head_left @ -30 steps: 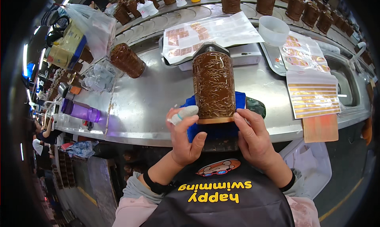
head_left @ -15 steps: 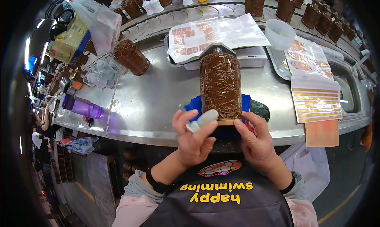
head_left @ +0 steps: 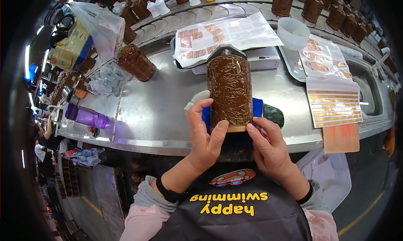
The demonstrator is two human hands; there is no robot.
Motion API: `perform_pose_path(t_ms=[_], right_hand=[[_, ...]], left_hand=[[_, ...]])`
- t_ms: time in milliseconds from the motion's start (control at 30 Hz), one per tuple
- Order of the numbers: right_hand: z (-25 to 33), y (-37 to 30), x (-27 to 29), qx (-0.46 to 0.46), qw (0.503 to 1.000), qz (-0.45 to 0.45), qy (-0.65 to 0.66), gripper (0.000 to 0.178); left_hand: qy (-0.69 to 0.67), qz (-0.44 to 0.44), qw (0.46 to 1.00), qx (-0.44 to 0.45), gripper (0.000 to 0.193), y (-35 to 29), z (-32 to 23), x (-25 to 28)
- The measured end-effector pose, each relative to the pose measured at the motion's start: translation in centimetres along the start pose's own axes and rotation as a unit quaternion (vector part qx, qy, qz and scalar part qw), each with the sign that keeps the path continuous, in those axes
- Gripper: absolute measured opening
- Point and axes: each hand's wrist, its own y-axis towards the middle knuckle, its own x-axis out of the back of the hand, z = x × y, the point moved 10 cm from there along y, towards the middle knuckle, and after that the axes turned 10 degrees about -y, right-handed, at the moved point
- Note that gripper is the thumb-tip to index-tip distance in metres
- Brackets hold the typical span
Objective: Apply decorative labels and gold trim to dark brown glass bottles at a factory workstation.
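Steel worktop [head_left: 153, 119] beyond fingers. Brown bottle [head_left: 230, 87] between left hand [head_left: 203, 138], thumb and forefinger apart along its side, and right hand [head_left: 272, 145], fingertips at gold base band [head_left: 237, 129], clamping unclear. Uneven thumb pressure might skew band.

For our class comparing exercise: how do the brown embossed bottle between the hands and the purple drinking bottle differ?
The brown embossed bottle is glossy with a raised pattern; the purple drinking bottle looks smooth and translucent. The left hand and right hand touch the brown one, not the purple. Both have a roughly cylindrical body.
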Motion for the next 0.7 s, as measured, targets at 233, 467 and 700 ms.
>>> perform_pose_path(t_ms=[233, 467, 700], right_hand=[[0.0, 0.0, 0.0, 0.003, 1.0, 0.0, -0.004, 0.066], [-1.5, -0.4, 1.2, -0.046, 0.999, -0.013, -0.005, 0.055], [-5.7, -0.6, 2.5, -0.248, 0.941, -0.055, 0.224, 0.02]], left_hand=[[0.027, 0.018, 0.999, -0.007, 0.056, 0.5, -0.4, -0.6], [0.18, 0.083, 0.957, -0.211, 0.046, -1.1, -4.2, -0.8], [0.31, 0.162, 0.848, -0.398, 0.027, -2.7, -7.1, -4.0]])
